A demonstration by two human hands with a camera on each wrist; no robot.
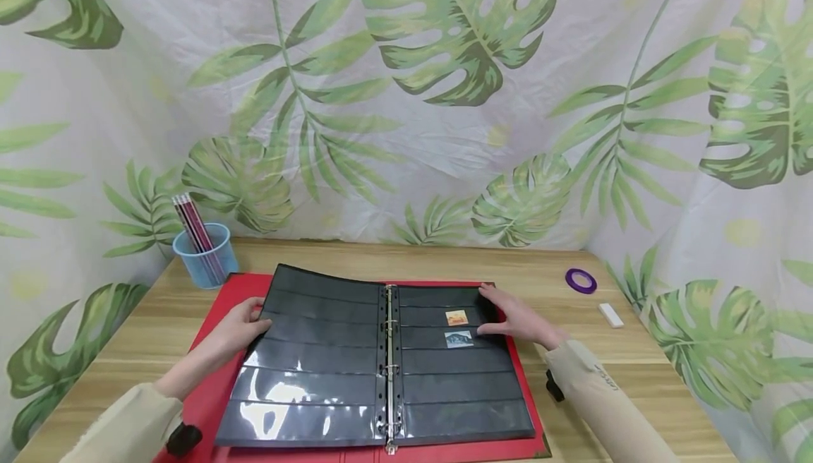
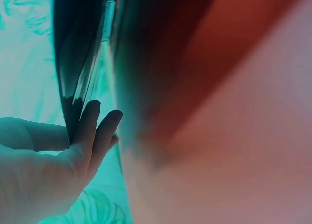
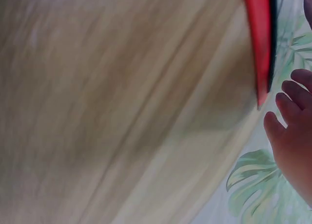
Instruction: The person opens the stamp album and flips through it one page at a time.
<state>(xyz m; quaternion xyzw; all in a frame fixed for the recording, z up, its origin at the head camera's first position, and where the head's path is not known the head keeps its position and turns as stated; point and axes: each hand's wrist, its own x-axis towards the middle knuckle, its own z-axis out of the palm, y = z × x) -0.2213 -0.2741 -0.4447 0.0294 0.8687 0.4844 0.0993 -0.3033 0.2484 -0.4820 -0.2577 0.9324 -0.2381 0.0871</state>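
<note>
A red ring-binder stamp album [image 1: 214, 315] lies spread on the table with black pocket pages. At the left page's [image 1: 317, 336] outer edge, my left hand [image 1: 236, 327] pinches the sheet between thumb and fingers; that edge is lifted a little. The left wrist view shows the page [image 2: 80, 44] between the thumb and fingers of that hand [image 2: 58, 170]. An orange stamp [image 1: 456, 317] and a blue stamp [image 1: 459, 339] sit in pockets of the right page [image 1: 464, 385]. My right hand [image 1: 517, 318] is spread at that page's upper right edge, thumb near the blue stamp.
Metal rings [image 1: 390, 371] run down the album's middle. A blue pencil cup [image 1: 206, 255] with several pencils [image 1: 193, 223] stands at the back left. To the right lie a purple tape roll [image 1: 569, 281] and a white eraser [image 1: 611, 315]. A leaf-patterned cloth [image 1: 406, 131] hangs behind the table.
</note>
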